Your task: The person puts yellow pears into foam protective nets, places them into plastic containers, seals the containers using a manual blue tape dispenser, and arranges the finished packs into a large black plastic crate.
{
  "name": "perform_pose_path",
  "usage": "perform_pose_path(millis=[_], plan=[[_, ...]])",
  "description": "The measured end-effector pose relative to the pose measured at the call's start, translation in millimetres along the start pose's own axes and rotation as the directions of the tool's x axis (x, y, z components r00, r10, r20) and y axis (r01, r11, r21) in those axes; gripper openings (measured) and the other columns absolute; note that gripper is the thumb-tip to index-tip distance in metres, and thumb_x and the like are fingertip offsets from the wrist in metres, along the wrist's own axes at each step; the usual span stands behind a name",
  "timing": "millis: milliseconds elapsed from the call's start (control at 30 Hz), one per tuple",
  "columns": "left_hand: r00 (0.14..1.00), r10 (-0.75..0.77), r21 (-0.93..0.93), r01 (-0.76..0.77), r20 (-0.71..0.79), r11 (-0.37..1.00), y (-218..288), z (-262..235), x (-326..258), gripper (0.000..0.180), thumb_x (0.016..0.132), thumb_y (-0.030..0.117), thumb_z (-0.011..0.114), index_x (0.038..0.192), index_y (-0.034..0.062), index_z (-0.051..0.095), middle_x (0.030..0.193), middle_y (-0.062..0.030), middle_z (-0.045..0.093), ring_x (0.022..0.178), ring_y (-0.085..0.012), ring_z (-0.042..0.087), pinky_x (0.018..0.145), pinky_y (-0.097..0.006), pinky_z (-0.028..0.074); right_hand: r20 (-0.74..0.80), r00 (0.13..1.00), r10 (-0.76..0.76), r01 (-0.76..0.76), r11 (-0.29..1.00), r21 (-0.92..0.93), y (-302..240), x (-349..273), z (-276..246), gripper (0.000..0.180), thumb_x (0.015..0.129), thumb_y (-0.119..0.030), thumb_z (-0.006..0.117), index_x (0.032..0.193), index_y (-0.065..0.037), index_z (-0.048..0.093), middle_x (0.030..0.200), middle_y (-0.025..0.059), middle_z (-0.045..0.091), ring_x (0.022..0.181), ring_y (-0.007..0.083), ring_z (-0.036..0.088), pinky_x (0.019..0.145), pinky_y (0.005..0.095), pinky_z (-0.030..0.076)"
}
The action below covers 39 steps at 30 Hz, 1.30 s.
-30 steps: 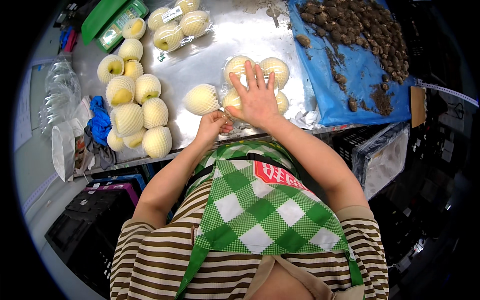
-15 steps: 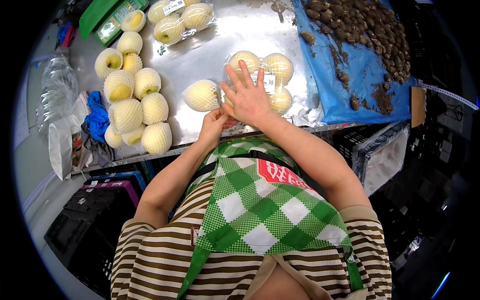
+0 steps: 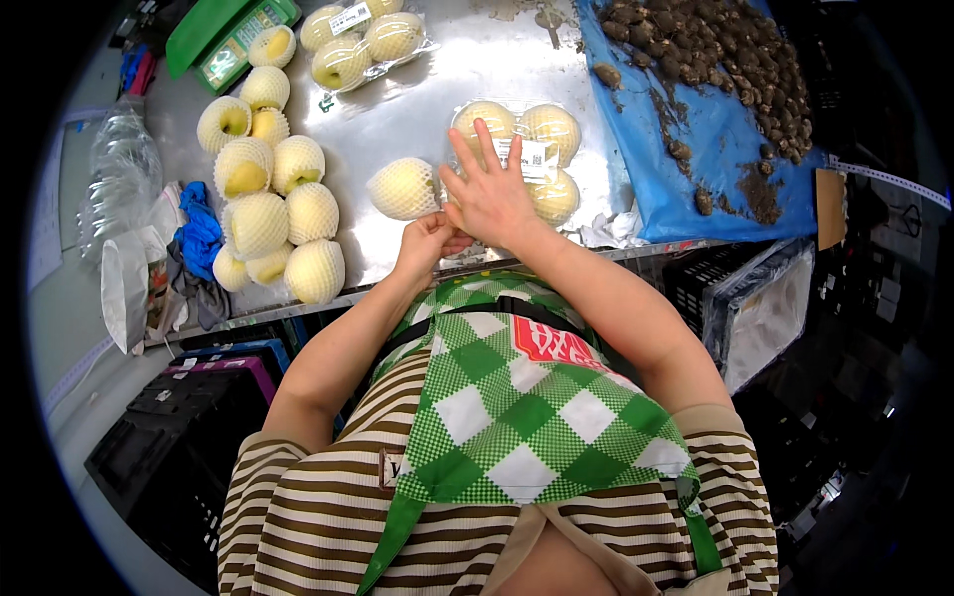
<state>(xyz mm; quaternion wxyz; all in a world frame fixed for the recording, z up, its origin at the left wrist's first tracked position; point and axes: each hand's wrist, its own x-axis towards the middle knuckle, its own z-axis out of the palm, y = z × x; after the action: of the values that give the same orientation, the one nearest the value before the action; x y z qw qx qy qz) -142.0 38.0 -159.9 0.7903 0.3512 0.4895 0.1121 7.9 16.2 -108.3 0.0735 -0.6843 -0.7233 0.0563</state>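
Plastic-wrapped fruit (image 3: 550, 134), near on the table (image 3: 397, 119), is partly hidden beneath the spread right hand (image 3: 492, 199); whether anything is gripped by the bunched left hand (image 3: 429, 241) cannot be told. Far right, heaped brown roots (image 3: 720, 65) are cut off.

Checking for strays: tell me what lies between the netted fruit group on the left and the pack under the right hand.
In the head view, one netted fruit lies on the metal table between the group and the pack, beside the left hand.
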Motion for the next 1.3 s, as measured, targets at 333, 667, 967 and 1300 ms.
perform_pose_path(millis=[333,667,967,1300], plan=[[0.988,-0.090,-0.231,0.117,0.125,0.966,1.0,-14.9,-4.1,0.023,0.090,0.021,0.050,0.098,-0.0004,0.053,0.091,-0.0152,0.062,0.084,-0.0232,0.064,0.072,-0.030,0.051,-0.195,0.975,0.107,-0.041,0.948,0.315,32.1,-4.0,-23.4,0.031,0.084,-0.026,0.056,0.110,-0.010,0.057,0.130,0.0114,0.046,0.128,0.0311,0.031,0.103,0.0544,0.024],[0.993,-0.060,0.015,0.058,0.104,0.998,4.0,-9.5,0.2,0.020,0.090,0.020,0.054,0.090,0.0004,0.056,0.083,-0.0114,0.063,0.076,-0.0166,0.064,0.066,-0.026,0.051,-0.351,0.841,0.411,-0.213,0.849,0.483,78.8,-44.6,-28.1,0.030,0.081,-0.014,0.057,0.109,-0.004,0.056,0.122,0.0167,0.050,0.115,0.0328,0.043,0.100,0.0403,0.031],[0.993,-0.016,0.100,0.004,0.113,0.995,0.7,1.3,2.4,0.015,0.088,0.016,0.056,0.088,0.0011,0.057,0.079,-0.0094,0.063,0.072,-0.0153,0.063,0.063,-0.024,0.050,-0.192,0.931,0.311,-0.211,0.886,0.412,71.2,-63.4,-3.3,0.056,0.080,-0.016,0.059,0.129,-0.003,0.037,0.142,0.0210,0.023,0.130,0.0386,0.023,0.107,0.0434,0.023],[0.960,0.197,-0.046,-0.210,-0.201,0.977,18.2,28.3,37.5,0.015,0.084,0.017,0.057,0.088,0.0020,0.059,0.074,-0.0024,0.058,0.062,-0.0091,0.051,0.056,-0.022,0.040,-0.164,0.971,0.174,-0.088,0.898,0.431,94.5,-65.2,-9.8,0.056,0.080,-0.014,0.059,0.130,-0.004,0.037,0.143,0.0210,0.021,0.130,0.0388,0.023,0.107,0.0438,0.023]])
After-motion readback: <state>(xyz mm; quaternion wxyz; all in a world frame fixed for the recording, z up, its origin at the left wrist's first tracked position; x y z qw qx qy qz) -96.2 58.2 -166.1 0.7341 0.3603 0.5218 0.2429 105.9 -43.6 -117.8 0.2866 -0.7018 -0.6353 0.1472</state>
